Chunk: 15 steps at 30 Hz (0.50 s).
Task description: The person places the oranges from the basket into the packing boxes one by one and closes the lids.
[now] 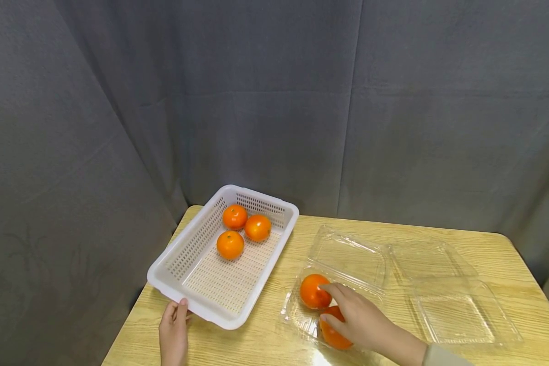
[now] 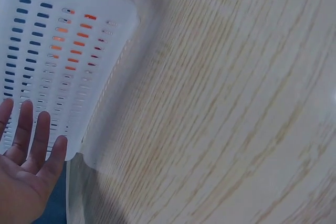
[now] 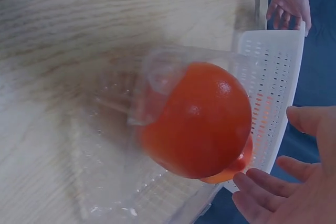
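Observation:
My left hand holds the near left corner of a white perforated plastic basket, thumb at the rim and fingers below it. Three oranges lie towards the basket's far end. To the right, two more oranges sit in one half of an open clear plastic clamshell box. Over them is my right hand, its fingers spread and loosely bent. In the right wrist view a gap shows between those fingers and the nearer orange, which partly hides the other.
A second clear clamshell box lies open at the right of the wooden table. Grey curtains hang behind the table and on its left. The basket stands near the table's left edge.

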Each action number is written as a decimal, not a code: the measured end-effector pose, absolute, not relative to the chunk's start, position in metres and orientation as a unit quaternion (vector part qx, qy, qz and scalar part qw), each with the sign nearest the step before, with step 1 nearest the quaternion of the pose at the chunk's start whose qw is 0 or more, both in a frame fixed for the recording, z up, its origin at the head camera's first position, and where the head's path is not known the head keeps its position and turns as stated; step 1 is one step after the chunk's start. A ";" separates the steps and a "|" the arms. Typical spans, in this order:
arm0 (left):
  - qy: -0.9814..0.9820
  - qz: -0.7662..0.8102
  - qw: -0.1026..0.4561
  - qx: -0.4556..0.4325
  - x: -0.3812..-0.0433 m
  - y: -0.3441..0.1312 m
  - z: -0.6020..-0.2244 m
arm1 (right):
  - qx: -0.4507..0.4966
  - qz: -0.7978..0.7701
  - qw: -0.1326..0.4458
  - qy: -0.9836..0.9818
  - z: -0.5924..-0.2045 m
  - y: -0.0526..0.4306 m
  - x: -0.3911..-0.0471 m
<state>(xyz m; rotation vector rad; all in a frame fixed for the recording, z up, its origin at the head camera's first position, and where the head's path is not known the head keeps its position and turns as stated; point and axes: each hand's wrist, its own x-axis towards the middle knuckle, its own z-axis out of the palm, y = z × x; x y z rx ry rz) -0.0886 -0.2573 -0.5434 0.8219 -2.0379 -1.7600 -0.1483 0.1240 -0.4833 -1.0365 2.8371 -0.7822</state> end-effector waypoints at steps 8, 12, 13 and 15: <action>-0.696 -0.640 0.163 0.281 -0.089 -0.256 -0.544 | -0.332 -0.236 -0.016 0.913 -0.478 0.110 -0.158; -0.680 -0.659 0.174 0.270 -0.089 -0.256 -0.547 | -0.336 -0.235 -0.025 0.912 -0.473 0.101 -0.164; -0.678 -0.662 0.177 0.268 -0.089 -0.256 -0.548 | -0.337 -0.232 -0.027 0.912 -0.471 0.099 -0.166; -0.673 -0.666 0.184 0.264 -0.090 -0.255 -0.550 | -0.341 -0.226 -0.033 0.912 -0.467 0.093 -0.171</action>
